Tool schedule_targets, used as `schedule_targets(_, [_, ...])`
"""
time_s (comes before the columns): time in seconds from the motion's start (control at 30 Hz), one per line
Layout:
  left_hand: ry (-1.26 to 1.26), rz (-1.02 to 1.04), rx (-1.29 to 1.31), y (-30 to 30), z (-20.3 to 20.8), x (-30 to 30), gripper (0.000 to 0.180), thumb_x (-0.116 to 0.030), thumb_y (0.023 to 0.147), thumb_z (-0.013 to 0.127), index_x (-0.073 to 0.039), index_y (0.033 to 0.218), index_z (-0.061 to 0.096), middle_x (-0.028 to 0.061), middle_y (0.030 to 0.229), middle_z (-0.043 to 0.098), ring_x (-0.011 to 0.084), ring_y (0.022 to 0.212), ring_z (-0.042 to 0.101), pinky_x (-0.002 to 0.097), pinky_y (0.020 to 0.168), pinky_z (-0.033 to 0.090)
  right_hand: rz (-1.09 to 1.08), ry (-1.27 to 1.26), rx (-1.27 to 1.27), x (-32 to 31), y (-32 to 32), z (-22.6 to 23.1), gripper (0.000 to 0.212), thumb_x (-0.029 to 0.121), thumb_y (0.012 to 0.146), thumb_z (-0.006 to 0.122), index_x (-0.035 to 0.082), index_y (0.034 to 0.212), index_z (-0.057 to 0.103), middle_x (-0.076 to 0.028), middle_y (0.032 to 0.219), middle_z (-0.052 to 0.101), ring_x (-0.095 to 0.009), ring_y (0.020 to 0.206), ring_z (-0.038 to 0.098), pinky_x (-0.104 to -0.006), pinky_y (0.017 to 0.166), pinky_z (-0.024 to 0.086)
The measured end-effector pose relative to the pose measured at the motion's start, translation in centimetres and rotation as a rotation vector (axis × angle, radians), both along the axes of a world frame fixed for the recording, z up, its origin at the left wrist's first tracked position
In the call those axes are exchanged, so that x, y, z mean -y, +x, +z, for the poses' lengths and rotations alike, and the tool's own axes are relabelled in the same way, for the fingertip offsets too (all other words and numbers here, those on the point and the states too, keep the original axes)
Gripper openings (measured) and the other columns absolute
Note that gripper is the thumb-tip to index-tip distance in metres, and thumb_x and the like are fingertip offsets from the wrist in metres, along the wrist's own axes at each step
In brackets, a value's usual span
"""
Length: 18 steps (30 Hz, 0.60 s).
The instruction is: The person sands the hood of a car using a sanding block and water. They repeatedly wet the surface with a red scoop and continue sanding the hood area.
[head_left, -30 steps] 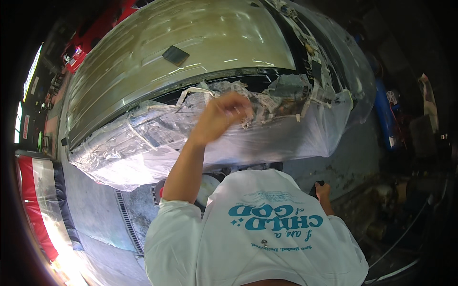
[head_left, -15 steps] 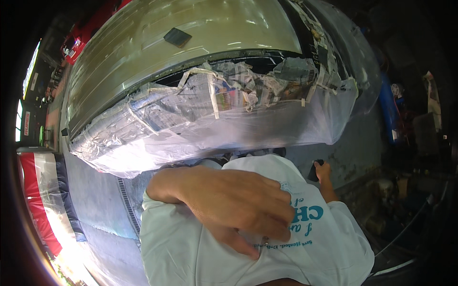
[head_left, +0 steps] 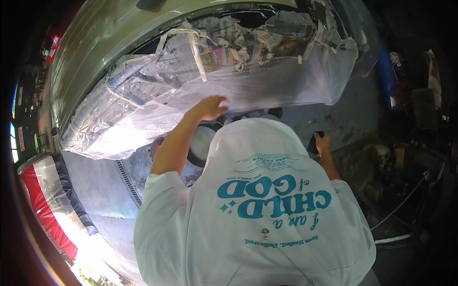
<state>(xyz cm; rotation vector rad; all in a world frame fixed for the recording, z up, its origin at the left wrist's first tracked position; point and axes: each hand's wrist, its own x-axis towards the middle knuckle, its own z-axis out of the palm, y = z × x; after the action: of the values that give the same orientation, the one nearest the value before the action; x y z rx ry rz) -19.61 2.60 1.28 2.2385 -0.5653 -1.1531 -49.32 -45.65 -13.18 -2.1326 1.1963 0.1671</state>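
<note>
My left hand (head_left: 210, 108) reaches out close to the lower edge of a clear plastic sheet (head_left: 157, 107). Its fingers are bent and slightly apart, with nothing visible in them. My right hand (head_left: 323, 142) hangs low at my right side, closed round a small dark block (head_left: 313, 143); its exact kind is unclear. The plastic hangs over the side of a car with a dull greenish-gold roof (head_left: 95, 52). Newspaper (head_left: 224, 45) and strips of masking tape (head_left: 197, 56) cover the edge below the roof. A dark flat pad (head_left: 150, 4) lies on the roof, partly cut off.
Below my left hand stands a round pale thing with a dark rim (head_left: 202, 143). A floor grate (head_left: 129, 183) runs at the left, beside a red, white and dark blue covering (head_left: 45, 205). Clutter and a pale hose (head_left: 393, 239) lie at the right.
My left hand has moved from in front of my chest out toward the plastic-covered car side. The view has tipped downward, so the roof sits higher. My right hand still holds the dark block.
</note>
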Motion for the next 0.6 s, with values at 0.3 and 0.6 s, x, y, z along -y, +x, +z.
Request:
schedule_targets(0.3, [-0.184,0.810,-0.355,-10.4,-11.6,-5.6,0.027,-0.031,0.109,0.056,-0.006,0.115,0.064,0.0094,0.103,0.070,0.0231,0.097,0.068,0.0391,0.087,0.056,-0.001,0.022,-0.126,-0.5,-1.7,1.3,0.045,0.028,0.090,0.078,-0.008,0.117,0.073,-0.029,0.112,0.075,-0.042,0.107,0.073,-0.0467,0.091,0.054])
schedule_targets(0.6, [-0.607,0.620,-0.896,-7.2,3.6,-5.8,0.034,-0.010,0.098,0.073,-0.001,0.130,0.067,0.0100,0.114,0.075,0.0169,0.098,0.072,0.0359,0.087,0.061,0.123,-0.058,-0.135,0.9,1.4,2.9,0.040,0.023,0.089,0.078,-0.009,0.113,0.073,-0.029,0.105,0.076,-0.042,0.102,0.074,-0.0468,0.089,0.054])
